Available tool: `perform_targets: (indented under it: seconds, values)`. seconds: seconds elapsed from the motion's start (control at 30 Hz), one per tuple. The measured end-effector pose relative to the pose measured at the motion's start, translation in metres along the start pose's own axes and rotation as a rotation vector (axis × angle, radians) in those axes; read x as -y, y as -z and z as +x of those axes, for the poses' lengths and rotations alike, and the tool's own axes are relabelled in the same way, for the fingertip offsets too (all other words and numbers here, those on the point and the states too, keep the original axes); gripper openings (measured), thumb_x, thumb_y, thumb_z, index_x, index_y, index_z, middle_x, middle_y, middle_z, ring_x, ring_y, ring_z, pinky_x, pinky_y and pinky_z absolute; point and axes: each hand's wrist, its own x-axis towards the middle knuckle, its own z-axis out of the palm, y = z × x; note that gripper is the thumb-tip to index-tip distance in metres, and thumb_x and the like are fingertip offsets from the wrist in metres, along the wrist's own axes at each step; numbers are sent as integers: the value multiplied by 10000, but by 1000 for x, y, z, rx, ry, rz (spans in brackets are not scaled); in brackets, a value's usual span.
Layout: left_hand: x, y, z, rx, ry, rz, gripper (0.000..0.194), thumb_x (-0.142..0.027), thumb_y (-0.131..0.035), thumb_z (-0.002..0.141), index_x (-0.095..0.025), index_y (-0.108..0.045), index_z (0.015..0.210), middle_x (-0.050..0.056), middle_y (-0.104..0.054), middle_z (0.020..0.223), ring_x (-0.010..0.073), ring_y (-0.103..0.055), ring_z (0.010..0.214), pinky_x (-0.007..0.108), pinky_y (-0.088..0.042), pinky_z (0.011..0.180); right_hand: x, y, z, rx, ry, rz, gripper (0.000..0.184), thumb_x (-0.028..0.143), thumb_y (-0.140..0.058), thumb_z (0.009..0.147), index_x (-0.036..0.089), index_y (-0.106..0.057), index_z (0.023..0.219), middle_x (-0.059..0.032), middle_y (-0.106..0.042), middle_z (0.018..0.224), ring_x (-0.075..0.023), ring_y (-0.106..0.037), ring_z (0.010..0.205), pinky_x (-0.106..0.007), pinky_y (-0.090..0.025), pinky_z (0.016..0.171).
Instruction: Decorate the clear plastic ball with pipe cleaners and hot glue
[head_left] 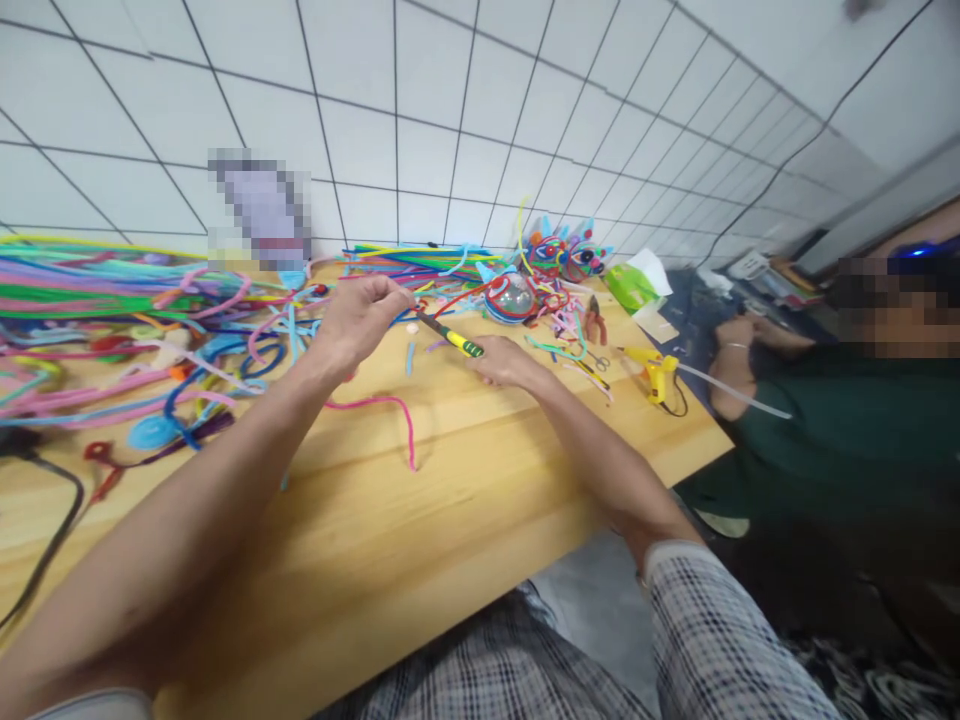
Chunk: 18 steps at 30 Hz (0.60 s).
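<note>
My left hand [364,315] is over the table with thumb and forefinger pinched at the dark tip of a slim tool; anything small between those fingertips is too blurred to name. My right hand [504,362] is wrapped round that tool's yellow-green and black handle [466,345]. Close to the tip, a red pipe cleaner [454,298] curves toward a clear ball ringed with red and blue pipe cleaners [514,296]. Below my hands a bright pink pipe cleaner [409,420] lies bent on the wood. A short light blue piece [410,358] lies between my hands.
Bundles of coloured pipe cleaners [97,285] cover the table's left and back. Two decorated figures [562,255] stand by the tiled wall. Pliers [596,322], scissors [600,362] and a yellow glue gun [660,380] lie rightward. A person in dark green [847,430] sits at right.
</note>
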Motion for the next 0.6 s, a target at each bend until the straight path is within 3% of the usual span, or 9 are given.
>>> perform_targets:
  seconds: [0.1, 0.23, 0.37, 0.47, 0.6]
  values:
    - [-6, 1, -4, -23, 79, 22, 294, -243, -758, 932, -215, -683, 649, -66, -409, 485, 113, -283, 516, 298, -183, 527, 5, 2, 23, 66, 42, -215, 92, 230, -733, 935, 226, -754, 845, -16, -737, 692, -210, -688, 731, -275, -457, 691]
    - [-6, -3, -8, -46, 152, -21, 215, -266, -762, 944, -211, -751, 736, -74, -403, 492, 109, -271, 541, 303, -181, 558, 15, 5, 44, -12, 95, -376, 89, 240, -773, 949, 205, -824, 1014, -83, -829, 994, -264, -743, 989, -294, -501, 825]
    - [2, -9, -6, -106, 86, -128, 130, -191, -778, 875, -193, -795, 747, -50, -687, 667, 140, -525, 715, 284, -378, 686, 23, -6, 34, -189, 130, -384, 279, 284, -817, 972, 146, -806, 1214, -190, -785, 1290, -331, -693, 1273, -386, -509, 1071]
    - [3, -15, -7, -119, 44, -260, 128, -131, -746, 846, -191, -787, 741, -33, -764, 758, 183, -630, 852, 311, -477, 831, 30, -23, 11, -285, 266, -97, 280, 341, -738, 1051, 166, -782, 1264, -150, -761, 1356, -280, -658, 1353, -385, -462, 1196]
    - [-1, -24, -16, -82, 27, -340, 171, -170, -705, 861, -201, -732, 695, -32, -659, 663, 129, -470, 646, 281, -396, 658, 38, -46, -18, -99, 313, 565, 343, 506, -580, 1115, 219, -760, 1169, -51, -795, 1174, -209, -742, 1131, -341, -566, 1045]
